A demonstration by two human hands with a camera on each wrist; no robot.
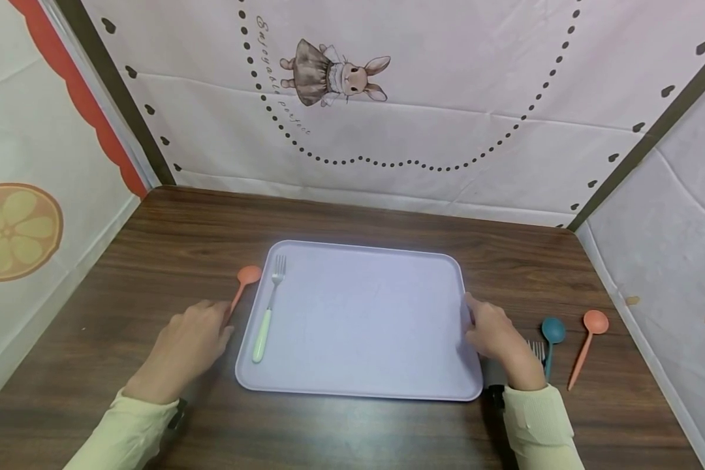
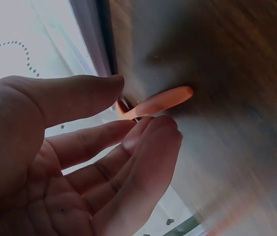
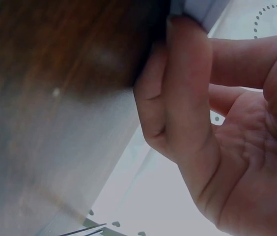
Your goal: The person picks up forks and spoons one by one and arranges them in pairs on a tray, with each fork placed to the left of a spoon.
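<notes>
An orange spoon point(image 1: 248, 275) lies on the table just left of a pale lilac tray point(image 1: 364, 313). My left hand point(image 1: 185, 349) is over its handle. In the left wrist view the thumb and fingers stand apart on either side of the spoon handle point(image 2: 163, 101), with a gap showing between them. On the tray's left side rests a fork point(image 1: 262, 336) with a light green handle, tines pointing away. My right hand point(image 1: 498, 336) grips the tray's right edge, thumb over the rim; in the right wrist view its fingers point(image 3: 190, 83) are bent at the tray's corner.
Right of my right wrist lie a teal spoon point(image 1: 553, 331), another orange spoon point(image 1: 595, 322) and a fork point(image 1: 536, 350) partly hidden by the wrist. White printed cloth walls point(image 1: 446, 85) enclose the brown wooden table point(image 1: 517, 251) at the back and sides.
</notes>
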